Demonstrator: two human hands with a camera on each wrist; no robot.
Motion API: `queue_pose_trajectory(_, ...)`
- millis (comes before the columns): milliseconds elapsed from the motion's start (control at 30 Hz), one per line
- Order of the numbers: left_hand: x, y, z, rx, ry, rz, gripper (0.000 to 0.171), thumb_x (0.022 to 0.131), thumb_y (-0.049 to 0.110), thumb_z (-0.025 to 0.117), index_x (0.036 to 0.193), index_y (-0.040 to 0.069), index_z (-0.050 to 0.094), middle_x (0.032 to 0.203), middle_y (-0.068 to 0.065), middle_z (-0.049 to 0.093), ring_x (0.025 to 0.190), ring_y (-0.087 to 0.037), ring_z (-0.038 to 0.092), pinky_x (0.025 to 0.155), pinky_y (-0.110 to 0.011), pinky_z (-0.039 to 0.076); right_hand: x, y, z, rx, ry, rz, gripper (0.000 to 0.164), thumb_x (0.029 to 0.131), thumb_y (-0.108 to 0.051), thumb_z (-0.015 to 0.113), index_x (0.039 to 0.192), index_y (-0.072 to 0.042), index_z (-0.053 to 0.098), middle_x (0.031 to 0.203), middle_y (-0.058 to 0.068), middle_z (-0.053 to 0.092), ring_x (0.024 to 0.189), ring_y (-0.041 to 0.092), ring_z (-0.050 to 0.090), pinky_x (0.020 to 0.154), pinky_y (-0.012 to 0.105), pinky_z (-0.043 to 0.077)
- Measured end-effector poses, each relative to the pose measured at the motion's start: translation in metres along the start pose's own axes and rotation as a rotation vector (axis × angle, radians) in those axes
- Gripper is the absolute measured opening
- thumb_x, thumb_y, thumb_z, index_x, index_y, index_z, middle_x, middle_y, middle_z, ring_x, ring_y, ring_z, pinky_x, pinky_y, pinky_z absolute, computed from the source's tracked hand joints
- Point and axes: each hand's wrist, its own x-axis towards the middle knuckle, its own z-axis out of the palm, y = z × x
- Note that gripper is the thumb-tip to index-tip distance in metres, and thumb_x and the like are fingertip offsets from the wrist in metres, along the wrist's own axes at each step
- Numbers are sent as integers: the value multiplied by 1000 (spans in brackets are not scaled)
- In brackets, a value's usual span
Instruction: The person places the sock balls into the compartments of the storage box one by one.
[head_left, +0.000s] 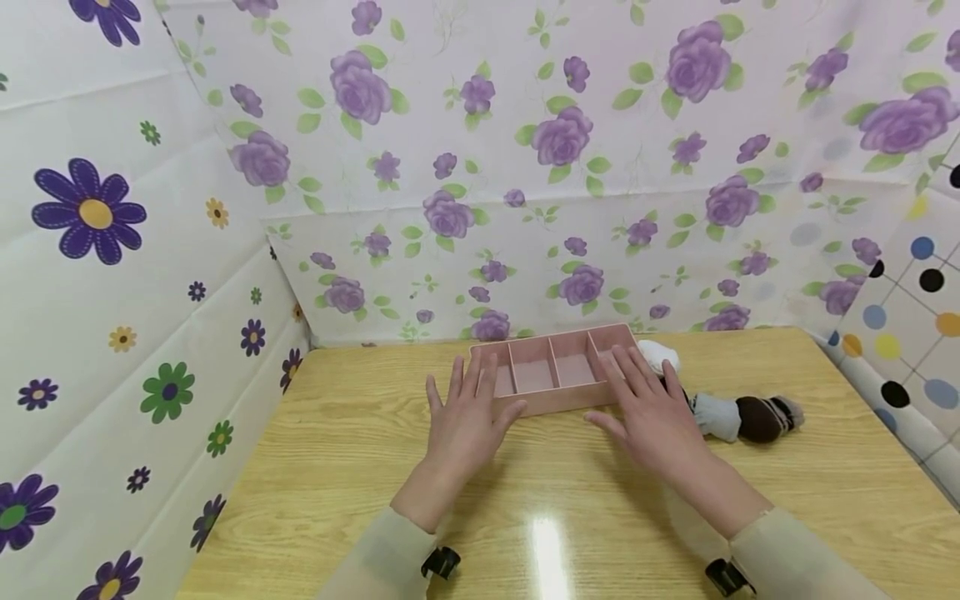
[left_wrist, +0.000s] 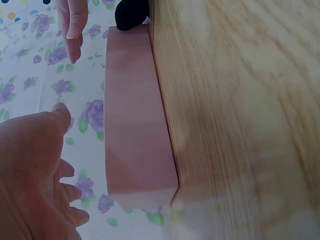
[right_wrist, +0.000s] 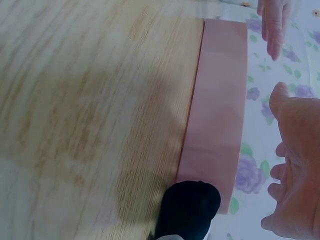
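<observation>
A long pink divided box (head_left: 562, 400), split into several compartments, stands on the wooden table by the back wall. Over its left end my left hand (head_left: 467, 425) is spread flat, fingers straight and overlapping the front wall in the head view. My right hand (head_left: 660, 421) spreads likewise over the box's right end, thumb pointing inward. Both wrist views show the hands above the level of the box's front wall (left_wrist: 135, 110), holding nothing. Beside the right hand lie soft bundles like rolled socks: a white one (head_left: 658, 356), a pale blue-grey one (head_left: 716, 417) and a black one (right_wrist: 187, 207).
Farther right in that row lie a dark brown bundle (head_left: 759, 419) and a striped one (head_left: 787, 414). Flowered sheeting (head_left: 450, 275) hangs behind the table (head_left: 360, 467), with more sheeting on the left and a dotted sheet (head_left: 900, 358) on the right.
</observation>
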Motion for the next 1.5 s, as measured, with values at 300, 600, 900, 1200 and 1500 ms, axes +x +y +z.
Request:
queue_pose_trajectory(300, 7, -2, -1, -40, 12, -27, 89, 112, 70, 42, 180, 19, 15, 185, -8, 9, 169, -37, 5, 127, -77, -5, 6, 6, 4, 3, 1, 6, 89, 110, -59, 60, 176, -9, 29, 182, 19, 19, 167, 43, 17, 131, 70, 4)
queue_pose_trajectory(600, 13, -6, 1, -60, 15, -47, 92, 112, 71, 40, 179, 16, 12, 184, -10, 9, 169, -37, 5, 127, -78, -3, 9, 8, 7, 7, -20, 33, 88, 110, -57, 62, 175, -8, 30, 181, 20, 21, 167, 43, 18, 129, 74, 10)
queue_pose_trajectory(900, 18, -8, 5, -76, 17, -78, 92, 111, 68, 48, 178, 12, 19, 184, -8, 9, 169, -38, 5, 126, -79, -2, 12, 15, 13, -6, -41, 60, 89, 111, -60, 58, 175, -6, 28, 180, 24, 21, 166, 45, 19, 129, 73, 9)
queue_pose_trajectory(1200, 24, -11, 12, -97, -7, -105, 94, 111, 69, 48, 179, 13, 13, 185, -7, 8, 169, -36, 5, 127, -77, -1, 16, 22, 20, 13, -16, 68, 86, 111, -53, 62, 173, -1, 32, 178, 27, 25, 164, 50, 21, 129, 74, 12)
queue_pose_trajectory(1500, 26, -16, 16, -121, -18, -116, 95, 111, 68, 50, 178, 10, 16, 184, -11, 13, 169, -38, 9, 127, -78, 4, 17, 27, 24, 23, -25, 78, 86, 112, -54, 60, 172, 1, 33, 178, 27, 26, 163, 52, 22, 128, 75, 14)
